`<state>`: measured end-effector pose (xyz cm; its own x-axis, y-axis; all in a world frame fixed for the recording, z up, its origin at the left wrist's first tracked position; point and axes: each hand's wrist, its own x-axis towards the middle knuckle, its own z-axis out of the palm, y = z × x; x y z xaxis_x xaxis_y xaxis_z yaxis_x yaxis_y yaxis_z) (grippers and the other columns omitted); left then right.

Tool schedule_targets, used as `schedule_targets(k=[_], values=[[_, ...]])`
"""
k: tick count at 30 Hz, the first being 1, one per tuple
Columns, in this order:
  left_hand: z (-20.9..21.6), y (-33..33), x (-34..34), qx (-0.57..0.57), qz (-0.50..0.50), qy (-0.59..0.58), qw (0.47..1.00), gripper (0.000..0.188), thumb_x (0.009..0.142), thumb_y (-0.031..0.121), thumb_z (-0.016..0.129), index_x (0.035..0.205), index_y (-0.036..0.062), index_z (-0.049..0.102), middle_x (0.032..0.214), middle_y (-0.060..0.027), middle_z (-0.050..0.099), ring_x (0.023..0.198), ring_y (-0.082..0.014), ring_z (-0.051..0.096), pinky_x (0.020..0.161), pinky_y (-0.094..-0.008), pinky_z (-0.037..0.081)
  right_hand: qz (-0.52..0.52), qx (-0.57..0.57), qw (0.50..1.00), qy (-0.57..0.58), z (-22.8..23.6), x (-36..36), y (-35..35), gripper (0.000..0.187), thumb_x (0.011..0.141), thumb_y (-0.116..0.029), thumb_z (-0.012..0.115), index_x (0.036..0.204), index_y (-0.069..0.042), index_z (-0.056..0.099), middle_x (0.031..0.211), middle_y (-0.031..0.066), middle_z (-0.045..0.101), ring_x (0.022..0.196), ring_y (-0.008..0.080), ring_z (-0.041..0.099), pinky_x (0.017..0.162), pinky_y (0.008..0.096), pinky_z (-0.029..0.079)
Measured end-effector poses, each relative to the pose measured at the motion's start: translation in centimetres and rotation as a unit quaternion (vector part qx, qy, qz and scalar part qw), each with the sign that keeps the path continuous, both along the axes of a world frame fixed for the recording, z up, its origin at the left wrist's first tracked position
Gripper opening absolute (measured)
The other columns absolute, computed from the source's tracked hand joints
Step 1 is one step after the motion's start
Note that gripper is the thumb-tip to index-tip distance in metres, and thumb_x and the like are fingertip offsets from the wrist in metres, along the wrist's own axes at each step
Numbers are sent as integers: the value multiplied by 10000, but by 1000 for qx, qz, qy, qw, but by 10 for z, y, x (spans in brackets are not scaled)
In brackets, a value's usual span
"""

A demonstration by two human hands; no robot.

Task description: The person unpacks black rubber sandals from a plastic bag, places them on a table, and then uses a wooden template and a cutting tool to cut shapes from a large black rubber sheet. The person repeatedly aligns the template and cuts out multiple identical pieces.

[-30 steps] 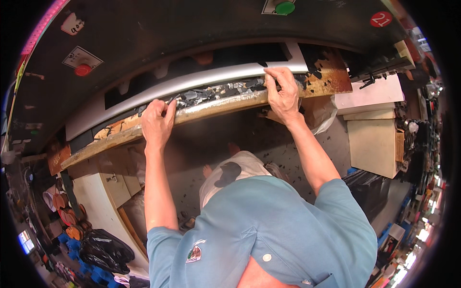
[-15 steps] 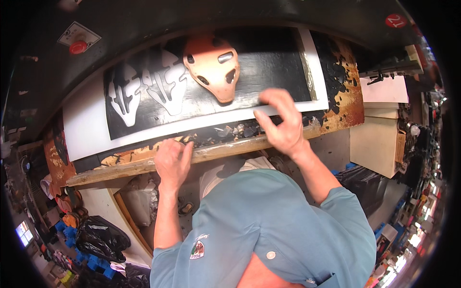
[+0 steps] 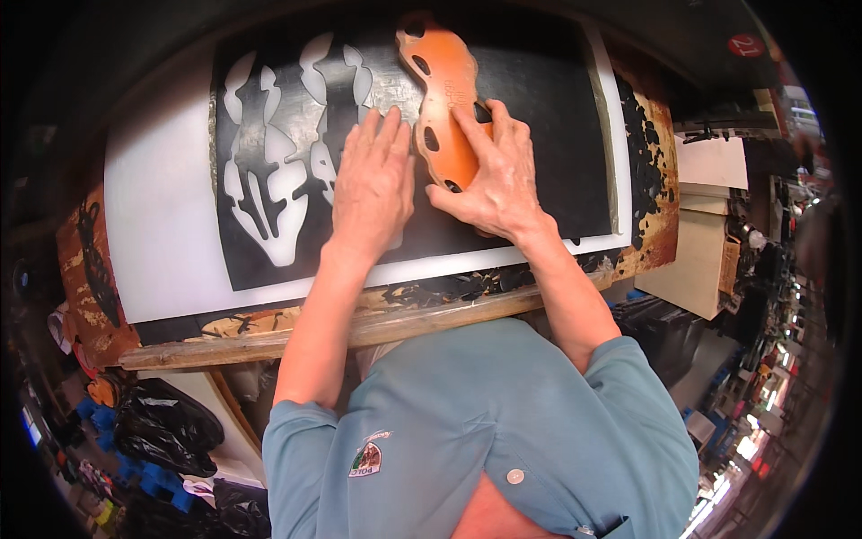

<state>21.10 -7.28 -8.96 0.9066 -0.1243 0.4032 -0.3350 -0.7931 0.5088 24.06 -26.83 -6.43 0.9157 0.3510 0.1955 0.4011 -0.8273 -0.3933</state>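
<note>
An orange cutting die (image 3: 449, 90), long and wavy-edged with dark oval holes, sits on a black sheet (image 3: 552, 117). My right hand (image 3: 503, 175) grips its near end, the index finger along the top and the thumb by the lower tip. Just left of it, my left hand (image 3: 373, 180) lies on the sheet with fingers stretched out and holds nothing. Two cut-out shapes in the sheet show white through; the left cut-out (image 3: 283, 238) is in full view, and my left hand partly hides the other.
Beneath the sheet is a white board (image 3: 162, 207). Black scraps (image 3: 422, 292) lie along a wooden rail (image 3: 377, 328) at the near edge. The dark machine (image 3: 700, 36) overhangs the far side. Black bags (image 3: 171, 427) stand low at left.
Both hands have moved forward from the near edge onto the sheet. My right hand has taken hold of the cutting die, which shows a different outline. The view has shifted, showing more of the sheet.
</note>
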Motion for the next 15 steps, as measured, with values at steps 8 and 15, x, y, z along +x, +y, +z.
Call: schedule_targets(k=[8, 15], values=[[-3, -1, 1, 42, -1, 10, 999, 457, 962, 176, 738, 1340, -72, 668, 1481, -227, 620, 1446, -422, 521, 1217, -538, 392, -3, 466, 831, 303, 45, 31, -53, 919, 749, -148, 897, 1534, 100, 490, 1379, 162, 645, 1250, 225, 632, 1089, 330, 496], [35, -67, -30, -419, -85, 270, 863, 545, 966, 292, 799, 1360, -58, 659, 1232, -238, 743, 1103, -307, 739, 980, -393, 580, 13, 494, 815, 303, 35, 24, -56, 897, 756, -94, 881, 1540, 91, 488, 1375, 173, 650, 1173, 181, 645, 1004, 301, 521]])
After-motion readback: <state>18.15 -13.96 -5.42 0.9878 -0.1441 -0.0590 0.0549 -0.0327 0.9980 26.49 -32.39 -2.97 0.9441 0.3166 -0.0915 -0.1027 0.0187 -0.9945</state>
